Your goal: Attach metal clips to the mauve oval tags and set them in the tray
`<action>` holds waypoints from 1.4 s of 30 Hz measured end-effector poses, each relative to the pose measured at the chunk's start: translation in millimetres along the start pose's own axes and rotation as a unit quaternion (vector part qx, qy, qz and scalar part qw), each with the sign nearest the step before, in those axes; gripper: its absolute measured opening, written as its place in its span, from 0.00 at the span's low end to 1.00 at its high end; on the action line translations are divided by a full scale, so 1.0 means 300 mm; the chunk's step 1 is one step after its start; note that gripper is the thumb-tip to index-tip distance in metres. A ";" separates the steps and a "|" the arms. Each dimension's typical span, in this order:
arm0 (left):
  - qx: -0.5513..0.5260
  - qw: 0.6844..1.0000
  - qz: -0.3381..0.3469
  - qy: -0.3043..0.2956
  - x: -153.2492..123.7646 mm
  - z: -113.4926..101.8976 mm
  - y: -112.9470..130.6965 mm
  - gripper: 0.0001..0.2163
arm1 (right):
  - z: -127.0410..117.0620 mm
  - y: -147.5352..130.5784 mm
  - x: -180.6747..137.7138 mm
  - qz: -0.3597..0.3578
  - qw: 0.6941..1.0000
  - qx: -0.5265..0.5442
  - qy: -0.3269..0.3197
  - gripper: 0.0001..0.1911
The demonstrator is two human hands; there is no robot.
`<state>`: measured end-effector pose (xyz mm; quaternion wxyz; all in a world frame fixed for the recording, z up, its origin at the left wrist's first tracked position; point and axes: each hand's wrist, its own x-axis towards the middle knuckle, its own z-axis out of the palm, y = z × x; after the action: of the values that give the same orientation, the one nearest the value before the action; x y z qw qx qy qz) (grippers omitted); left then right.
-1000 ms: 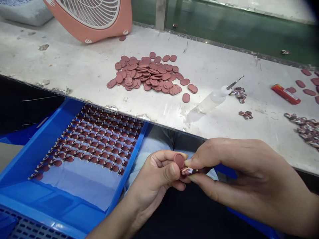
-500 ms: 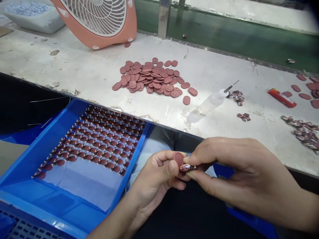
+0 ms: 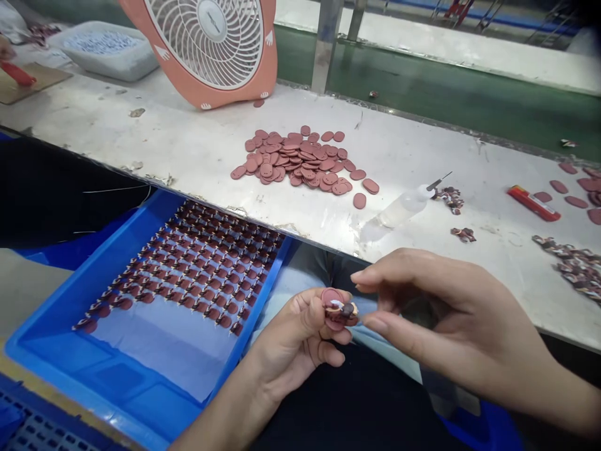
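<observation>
Left hand (image 3: 300, 332) pinches small painted figure (image 3: 347, 311) and maroon disc (image 3: 330, 294); right hand (image 3: 451, 326) just right of it, thumb and forefinger parted, nothing seen between.
Figure likely light, stiff, fragile at thin parts; disc rim seems safest hold. Left hand covers part of disc; can't tell if joined.

One needle-tipped bottle (image 3: 404, 207). Left of bottle: dozens of oval discs (image 3: 300, 160), overlapping, exact count unclear. Beyond, left: one fan (image 3: 197, 86), one grey tub (image 3: 129, 67). Nearer, left: one blue tray (image 3: 70, 360), dozens of small assembled pieces (image 3: 200, 260). Right of bottle: one red lighter-shaped item (image 3: 534, 203), two figurine clusters (image 3: 449, 199), one lone figurine (image 3: 464, 235).
</observation>
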<state>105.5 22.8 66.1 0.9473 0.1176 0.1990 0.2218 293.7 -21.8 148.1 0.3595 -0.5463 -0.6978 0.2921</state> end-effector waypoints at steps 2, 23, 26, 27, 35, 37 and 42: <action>-0.012 1.000 -0.006 -0.002 -0.004 -0.005 0.001 0.17 | 0.008 0.006 0.005 -0.004 1.000 -0.004 -0.003 0.07; 0.025 0.999 0.022 0.013 0.021 -0.038 0.030 0.22 | 0.065 0.041 0.060 -0.023 0.998 0.051 -0.011 0.08; 0.054 0.993 0.059 0.092 0.023 -0.034 0.036 0.30 | 0.090 0.058 0.062 -0.056 0.997 -0.002 0.052 0.07; 0.066 0.983 0.100 0.141 0.020 -0.031 0.034 0.29 | 0.103 0.066 0.062 -0.072 0.993 -0.041 0.081 0.06; 0.179 0.897 0.316 0.253 -0.013 0.019 0.027 0.16 | 0.225 0.137 0.077 -0.247 0.929 -0.217 0.170 0.15; 0.192 0.887 0.315 0.278 -0.018 0.023 0.035 0.15 | 0.246 0.148 0.085 -0.262 0.929 -0.213 0.153 0.16; 0.210 0.862 0.304 0.347 -0.036 -0.004 0.051 0.12 | 0.283 0.147 0.108 -0.263 0.935 -0.209 0.111 0.21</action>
<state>90.3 31.5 73.2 0.6554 0.2837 0.5109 0.4786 243.5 18.8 70.3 0.3768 -0.4347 -0.8175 -0.0282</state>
